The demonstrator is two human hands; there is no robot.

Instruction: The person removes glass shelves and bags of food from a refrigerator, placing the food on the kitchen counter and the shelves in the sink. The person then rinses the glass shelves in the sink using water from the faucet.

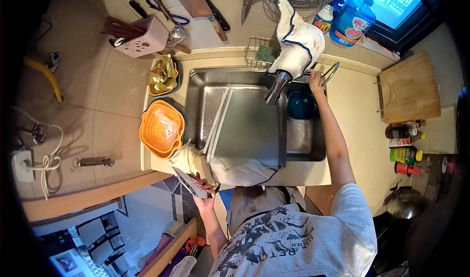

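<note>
In the head view my left hand (201,188) is closed around a flat grey-and-white packet (187,180) at the sink's front left corner. A cream cloth (190,158) lies just behind the packet. My right hand (317,82) reaches to the back right of the sink, its fingers drawn together by a curved metal bar (332,72); what they grip is too small to make out. Beside it stands the faucet (277,88), draped with a white, dark-edged cloth (304,42). Below is a dark blue bowl (301,105) in the right basin.
A large grey-green board (249,127) covers much of the steel sink (196,88). Orange baskets (152,130) stand at its left. Knives (198,5), scissors (247,5) and a blue soap bottle (351,24) are at the back. A wooden cutting board (411,88) is right.
</note>
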